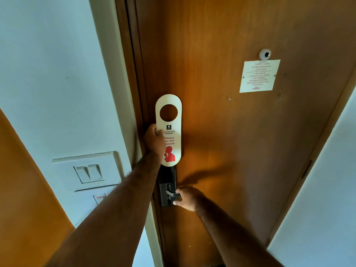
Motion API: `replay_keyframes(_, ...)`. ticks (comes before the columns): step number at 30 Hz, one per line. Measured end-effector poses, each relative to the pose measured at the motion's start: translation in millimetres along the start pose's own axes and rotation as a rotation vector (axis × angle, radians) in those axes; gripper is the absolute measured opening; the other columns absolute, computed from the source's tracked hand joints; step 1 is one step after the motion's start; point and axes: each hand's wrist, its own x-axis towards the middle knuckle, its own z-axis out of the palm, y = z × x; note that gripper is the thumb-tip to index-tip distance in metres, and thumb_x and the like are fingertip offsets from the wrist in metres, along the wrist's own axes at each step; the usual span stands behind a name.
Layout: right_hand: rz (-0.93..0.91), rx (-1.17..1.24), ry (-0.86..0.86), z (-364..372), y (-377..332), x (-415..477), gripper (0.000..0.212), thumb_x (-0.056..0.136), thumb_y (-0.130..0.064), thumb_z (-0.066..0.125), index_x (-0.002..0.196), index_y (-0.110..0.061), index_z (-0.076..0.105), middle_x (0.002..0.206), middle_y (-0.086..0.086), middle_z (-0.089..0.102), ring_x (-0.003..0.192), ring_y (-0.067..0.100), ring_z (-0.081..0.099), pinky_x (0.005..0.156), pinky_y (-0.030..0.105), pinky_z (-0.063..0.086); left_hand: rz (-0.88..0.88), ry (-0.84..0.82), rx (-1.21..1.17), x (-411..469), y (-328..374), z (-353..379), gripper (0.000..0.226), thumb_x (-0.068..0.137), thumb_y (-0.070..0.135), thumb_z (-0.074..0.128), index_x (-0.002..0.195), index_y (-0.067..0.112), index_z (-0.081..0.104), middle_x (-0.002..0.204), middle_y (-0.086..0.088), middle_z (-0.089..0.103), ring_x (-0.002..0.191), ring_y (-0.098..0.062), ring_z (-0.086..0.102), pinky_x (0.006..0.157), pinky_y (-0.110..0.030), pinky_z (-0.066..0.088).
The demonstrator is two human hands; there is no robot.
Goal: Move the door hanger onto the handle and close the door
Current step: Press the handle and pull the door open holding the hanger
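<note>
Against the wooden door (pixel 231 132), a light, stiff door hanger (pixel 168 130) was pinched mid-edge by the left hand (pixel 154 140), while the handle (pixel 172 194) was gripped by the right hand (pixel 187 198).

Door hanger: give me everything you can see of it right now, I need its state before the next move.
The door hanger is a cream, flat card with rounded ends, seemingly thin cardboard or plastic. A round hole is cut near its top. Below it come a small dark logo, the red words "Please do not disturb" and a red figure. It is held upright in front of the wooden door, above the black lock plate, not on the handle. The left hand pinches its left edge, fingers over part of the print.
</note>
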Motion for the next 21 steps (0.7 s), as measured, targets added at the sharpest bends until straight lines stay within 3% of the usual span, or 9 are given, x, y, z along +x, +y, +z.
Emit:
replay_keyframes(5, -0.013, -0.051, -0.022, 11.5, 0.7, 15.9, 0.065, 0.103, -0.051, 0.053, 0.156, -0.014, 0.043, 0.163, 0.009, 0.045, 0.149, 0.028, 0.044, 0.121, 0.040, 0.039, 0.033, 0.014, 0.000, -0.9, -8.4, 5.2, 0.027, 0.101, 0.019, 0.059, 0.125, 0.008, 0.058, 0.129, -0.011, 0.066, 0.113, -0.031, 0.068, 0.087, -0.040, 0.059)
replay_keyframes(9, 0.017, -0.029, -0.052, 22.8, -3.1, 26.5, 0.074, 0.104, -0.055, 0.050, 0.161, -0.011, 0.034, 0.167, 0.014, 0.036, 0.154, 0.032, 0.037, 0.124, 0.041, 0.033, 0.047, 0.033, -0.009, -3.0, -10.8, 8.3, 0.026, 0.102, 0.020, 0.058, 0.125, 0.009, 0.058, 0.129, -0.010, 0.066, 0.112, -0.030, 0.068, 0.082, -0.035, 0.059)
replay_keyframes(14, 0.079, 0.156, 0.008, 33.5, -3.3, 37.9, 0.057, 0.106, -0.052, 0.049, 0.135, -0.003, 0.059, 0.128, 0.014, 0.068, 0.119, 0.029, 0.067, 0.095, 0.030, 0.049, 0.059, 0.024, -0.020, -4.0, -14.8, 10.1, 0.027, 0.102, 0.021, 0.057, 0.128, 0.011, 0.057, 0.131, -0.009, 0.065, 0.112, -0.030, 0.068, 0.076, -0.027, 0.057)
replay_keyframes(16, 0.114, 0.240, 0.005, 36.3, -2.9, 41.0, 0.062, 0.106, -0.053, 0.046, 0.140, -0.004, 0.059, 0.127, 0.010, 0.068, 0.128, 0.030, 0.064, 0.105, 0.029, 0.047, 0.060, 0.021, -0.027, -3.9, -15.3, 10.7, 0.028, 0.102, 0.021, 0.057, 0.129, 0.012, 0.056, 0.132, -0.008, 0.065, 0.112, -0.029, 0.068, 0.068, -0.016, 0.052)
replay_keyframes(17, 0.137, 0.297, 0.002, 37.7, -1.2, 42.0, 0.064, 0.106, -0.054, 0.046, 0.144, -0.005, 0.057, 0.138, 0.011, 0.065, 0.134, 0.030, 0.061, 0.111, 0.030, 0.043, 0.060, 0.022, -0.034, -4.3, -15.0, 11.5, 0.029, 0.102, 0.022, 0.056, 0.130, 0.013, 0.056, 0.132, -0.008, 0.064, 0.112, -0.029, 0.068, 0.066, -0.014, 0.050)
replay_keyframes(19, 0.152, 0.394, 0.013, 43.0, 0.5, 46.0, 0.067, 0.103, -0.057, 0.050, 0.149, -0.008, 0.055, 0.154, 0.013, 0.056, 0.141, 0.028, 0.055, 0.117, 0.030, 0.038, 0.063, 0.023, -0.038, -4.0, -16.2, 11.8, 0.030, 0.103, 0.021, 0.056, 0.131, 0.013, 0.055, 0.133, -0.008, 0.064, 0.113, -0.030, 0.068, 0.071, -0.019, 0.053)
replay_keyframes(21, 0.165, 0.546, 0.004, 49.4, 4.5, 49.7, 0.069, 0.100, -0.058, 0.055, 0.151, -0.010, 0.055, 0.151, 0.010, 0.059, 0.140, 0.025, 0.055, 0.118, 0.031, 0.038, 0.072, 0.022, -0.016, -3.6, -16.5, 12.1, 0.030, 0.102, 0.020, 0.056, 0.131, 0.012, 0.055, 0.134, -0.008, 0.064, 0.115, -0.031, 0.068, 0.074, -0.023, 0.053)
